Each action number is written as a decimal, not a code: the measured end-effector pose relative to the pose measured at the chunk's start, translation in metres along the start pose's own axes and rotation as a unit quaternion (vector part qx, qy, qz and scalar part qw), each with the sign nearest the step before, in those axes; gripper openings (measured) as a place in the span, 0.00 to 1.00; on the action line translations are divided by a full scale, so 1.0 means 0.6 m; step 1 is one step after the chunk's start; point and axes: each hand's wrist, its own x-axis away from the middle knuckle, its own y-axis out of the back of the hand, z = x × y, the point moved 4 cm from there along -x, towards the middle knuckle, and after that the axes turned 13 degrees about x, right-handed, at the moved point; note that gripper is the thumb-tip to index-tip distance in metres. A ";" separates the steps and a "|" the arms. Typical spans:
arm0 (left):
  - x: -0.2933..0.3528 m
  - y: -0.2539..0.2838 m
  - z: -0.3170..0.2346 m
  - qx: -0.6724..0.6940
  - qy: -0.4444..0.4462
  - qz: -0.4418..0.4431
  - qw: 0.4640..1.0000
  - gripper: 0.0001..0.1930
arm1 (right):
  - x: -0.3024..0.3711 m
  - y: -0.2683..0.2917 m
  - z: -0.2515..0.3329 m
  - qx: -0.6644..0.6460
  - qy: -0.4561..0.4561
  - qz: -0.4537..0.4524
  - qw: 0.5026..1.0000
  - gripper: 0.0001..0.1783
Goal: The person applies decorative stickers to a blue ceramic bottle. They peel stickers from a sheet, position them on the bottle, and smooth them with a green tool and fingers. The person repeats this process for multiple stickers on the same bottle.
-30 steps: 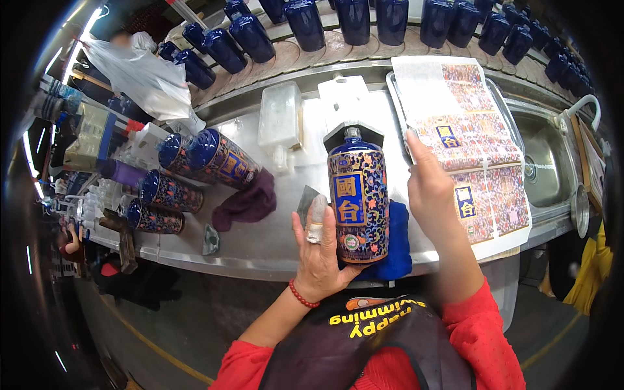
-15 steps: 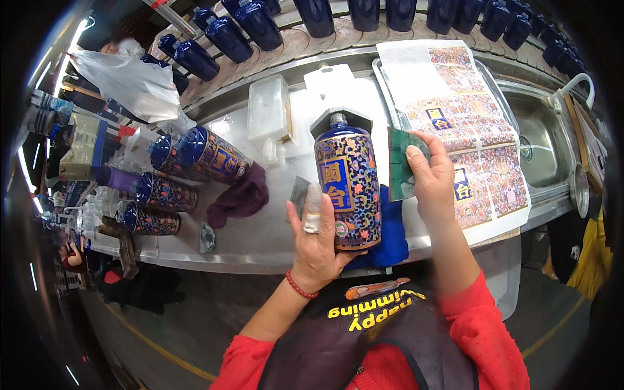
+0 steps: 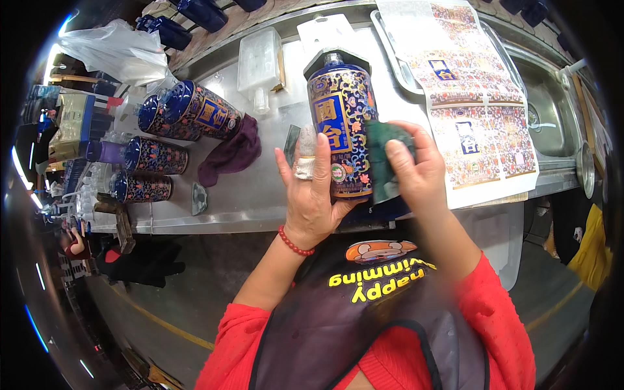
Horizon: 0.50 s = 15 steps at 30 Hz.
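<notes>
A dark blue bottle [image 3: 354,140] with a colourful floral decal lies tilted before me, its neck against a grey angular rest [image 3: 314,63]. Round its lower left side and base is my left hand [image 3: 309,205], one finger wrapped in white tape. Beside that finger shows a small translucent greenish piece [image 3: 292,140]; whether the hand holds it I cannot tell. My right hand [image 3: 419,166] pinches a dark green flat pad [image 3: 382,166] between thumb and fingers. The pad's left edge touches the bottle's right side, over the decal.
Printed decal sheets [image 3: 484,130] lie over a metal tray [image 3: 393,55] on the right, near a sink [image 3: 549,123]. To the left are several decorated bottles [image 3: 156,156], a purple cloth [image 3: 227,153] and a clear block-shaped container [image 3: 259,62]. Plain blue bottles [image 3: 201,13] stand along the back.
My right hand has brought the green pad leftward against the bottle's side. The left hand keeps its hold. The whole view has shifted, so the bench sits higher in the picture.
</notes>
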 end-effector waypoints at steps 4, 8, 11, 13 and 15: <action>-0.005 0.005 -0.011 -0.042 -0.053 -0.003 0.998 0.40 | 0.001 0.033 -0.044 -0.106 -0.063 -0.024 0.992 0.14; -0.014 0.007 -0.029 -0.115 -0.108 0.045 0.987 0.26 | 0.008 0.052 -0.061 -0.089 -0.043 -0.019 0.995 0.14; -0.021 0.006 -0.043 -0.145 -0.150 0.070 0.976 0.21 | 0.012 0.054 -0.064 -0.120 -0.054 -0.013 0.991 0.14; -0.022 0.005 -0.049 -0.146 -0.169 0.087 0.971 0.19 | 0.012 0.054 -0.063 -0.139 -0.065 -0.008 0.988 0.15; -0.022 0.005 -0.047 -0.129 -0.171 0.093 0.972 0.19 | 0.009 0.056 -0.062 -0.158 -0.067 -0.008 0.985 0.15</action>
